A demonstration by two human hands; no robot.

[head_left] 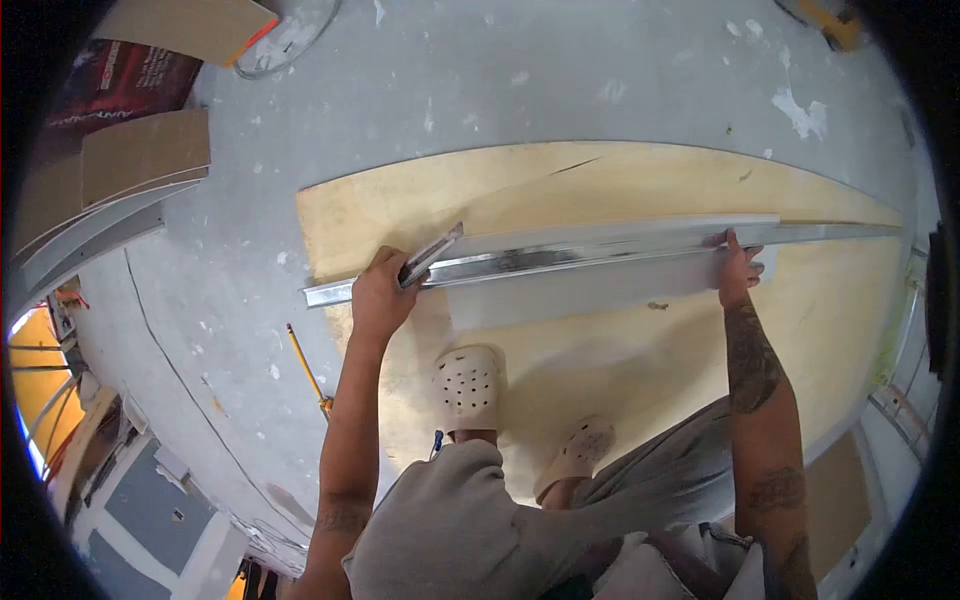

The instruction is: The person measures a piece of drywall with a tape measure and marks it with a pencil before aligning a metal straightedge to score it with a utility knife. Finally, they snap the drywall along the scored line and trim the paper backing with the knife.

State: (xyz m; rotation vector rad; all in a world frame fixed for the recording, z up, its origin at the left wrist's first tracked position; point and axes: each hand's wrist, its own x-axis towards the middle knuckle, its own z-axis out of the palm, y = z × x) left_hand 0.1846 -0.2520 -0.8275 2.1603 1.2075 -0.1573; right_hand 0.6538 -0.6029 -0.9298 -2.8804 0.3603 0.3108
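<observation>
A long shiny metal profile (540, 260) lies across a pale grey-white board (560, 298), which rests on a large plywood sheet (400, 205). My left hand (380, 292) is closed round a utility knife (432, 255) near the profile's left end, its tip pointing up and right. At the board's right end is my right hand (737, 268), with the thumb on top by the profile and the other fingers bent at the board's edge. Whether these fingers grip the board, the profile or both is hard to make out.
My feet in beige clogs (467, 385) stand on the plywood, one partly on the board's near side. A yellow-handled tool (306, 362) lies on the grey floor (240, 300) at left. Brown board pieces (145, 155) are stacked at upper left. A cable crosses the left floor.
</observation>
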